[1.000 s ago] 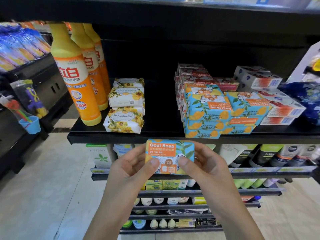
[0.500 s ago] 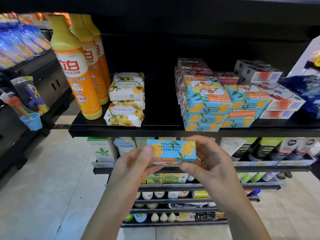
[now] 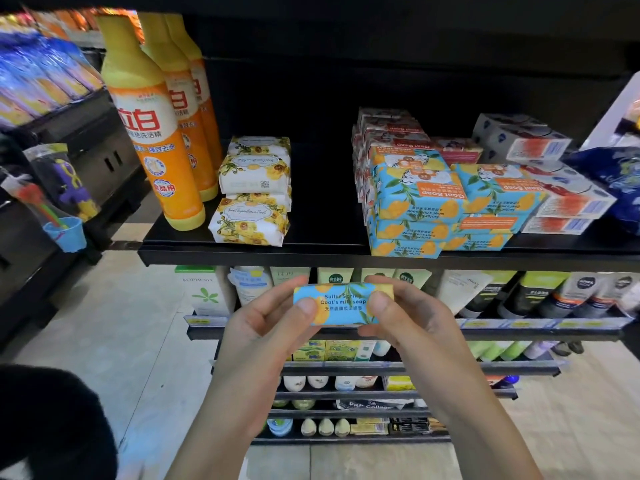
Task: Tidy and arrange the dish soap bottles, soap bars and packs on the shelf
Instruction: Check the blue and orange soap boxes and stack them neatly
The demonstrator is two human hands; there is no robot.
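While a person stands facing a dark shop shelf (image 3: pixel 311 258), both hands hold one small blue-and-yellow soap box (image 3: pixel 330 304) in the air, just in front of and below the shelf's near edge. The left hand (image 3: pixel 263 327) pinches its left end and the right hand (image 3: pixel 412 320) its right end, thumbs on the near face, fingers curled behind. It looks light and stiff, a thin card carton that would likely dent if squeezed; the short ends seem the safest hold. Its narrow side reads "Sulfur Spring Goat's milk soap" above Chinese characters. On the shelf, right of centre, a stack of matching boxes (image 3: pixel 419 202) shows "Goat Soap" upside down. At the left stand orange dish soap bottles (image 3: pixel 149 133) with large red Chinese lettering, beside floral-wrapped soap bars (image 3: pixel 252 220).
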